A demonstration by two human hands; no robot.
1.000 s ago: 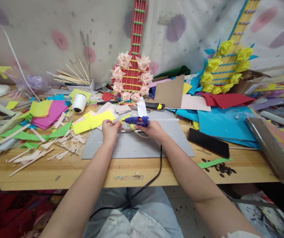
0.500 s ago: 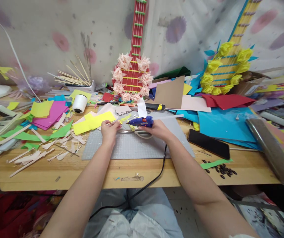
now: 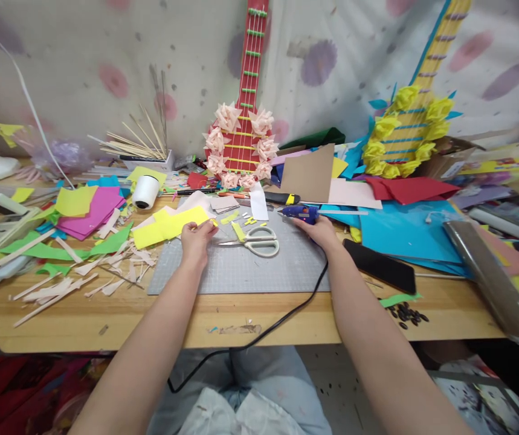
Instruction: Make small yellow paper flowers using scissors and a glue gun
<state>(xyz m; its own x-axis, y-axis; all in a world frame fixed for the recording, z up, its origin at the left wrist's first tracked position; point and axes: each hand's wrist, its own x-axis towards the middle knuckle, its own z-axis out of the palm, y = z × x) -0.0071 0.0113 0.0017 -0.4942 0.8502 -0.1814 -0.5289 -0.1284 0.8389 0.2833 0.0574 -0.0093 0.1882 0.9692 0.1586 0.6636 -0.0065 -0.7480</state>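
My right hand is closed around a blue hot glue gun over the right side of the grey cutting mat. The gun's nozzle points left and a pale glue stick juts from its back. At the mat's left, my left hand is pinched on a small yellow paper piece, mostly hidden by the fingers. Scissors with pale handles lie between my hands, with a yellow strip across them. Tiny yellow bits sit just behind the scissors, near a white paper slip.
Yellow sheets and paper scraps spread left, by a white roll. A phone and blue sheets lie right. A red paper guitar stands behind. The black cord hangs over the table edge.
My right hand has carried the glue gun rightward, away from my left hand, uncovering the scissors and yellow bits. My left hand stays nearly in place, still pinching.
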